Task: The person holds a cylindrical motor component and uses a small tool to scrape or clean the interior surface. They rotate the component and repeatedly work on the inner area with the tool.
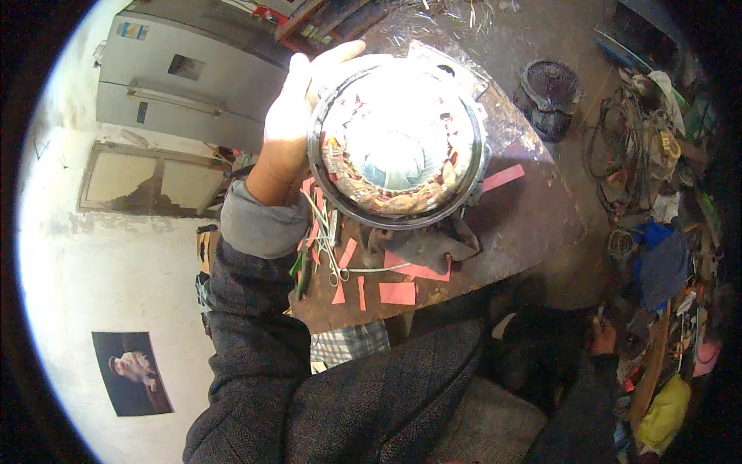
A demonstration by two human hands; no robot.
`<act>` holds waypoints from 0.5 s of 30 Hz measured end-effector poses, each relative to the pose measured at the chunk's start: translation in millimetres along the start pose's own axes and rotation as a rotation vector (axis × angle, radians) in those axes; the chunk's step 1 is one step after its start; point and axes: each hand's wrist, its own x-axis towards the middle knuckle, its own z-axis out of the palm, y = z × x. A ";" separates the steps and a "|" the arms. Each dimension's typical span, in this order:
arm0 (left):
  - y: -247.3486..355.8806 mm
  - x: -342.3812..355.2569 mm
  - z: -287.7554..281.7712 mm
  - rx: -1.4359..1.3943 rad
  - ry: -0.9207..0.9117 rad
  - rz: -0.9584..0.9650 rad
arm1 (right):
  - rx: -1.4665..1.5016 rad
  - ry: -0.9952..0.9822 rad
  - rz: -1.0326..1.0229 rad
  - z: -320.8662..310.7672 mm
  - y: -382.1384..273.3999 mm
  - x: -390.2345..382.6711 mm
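Note:
A round motor stator point(406, 203) with wound coils and red insulation strips round its bore stands over the bench, its middle washed out by glare. My left hand point(297, 108) is curled against its left side, fingers along the upper rim and overexposed. Low at the right, away from the bench, my right hand point(603, 338) is closed, with a small thin light-coloured thing at its fingers that I cannot make out. Below the stator lie scissors point(336, 267) and cut strips of red insulation paper point(397, 293).
The worn bench point(533, 224) has its edge close to my body. A dark bucket point(549, 89) stands on the floor beyond it. Coiled cables point(618, 155), cloths and a yellow bag point(665, 415) clutter the right side. Grey cabinets point(178, 69) line the left wall.

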 end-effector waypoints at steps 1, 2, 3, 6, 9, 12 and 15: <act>1.4 -0.2 -3.1 0.004 0.000 0.014 | -0.040 0.014 -0.061 2.8 2.3 0.0; 0.9 -1.8 -4.6 0.011 0.032 0.015 | -0.080 0.030 -0.121 1.1 1.3 -2.7; 0.2 -3.9 -6.0 0.015 0.062 0.012 | -0.070 0.030 -0.115 1.3 -2.5 -1.0; -2.2 -9.1 -9.8 -0.022 0.109 0.004 | -0.051 -0.100 0.011 -15.7 -29.8 -1.0; -6.9 -15.6 -13.3 -0.050 0.104 0.027 | -0.098 -0.184 0.147 -31.7 -65.2 4.6; -8.2 -17.1 -19.0 0.004 0.137 0.044 | -0.286 -0.131 -0.213 -30.8 -94.5 6.1; -9.8 -18.7 -22.0 0.024 0.097 0.060 | -0.258 -0.171 -0.105 -33.1 -112.9 0.3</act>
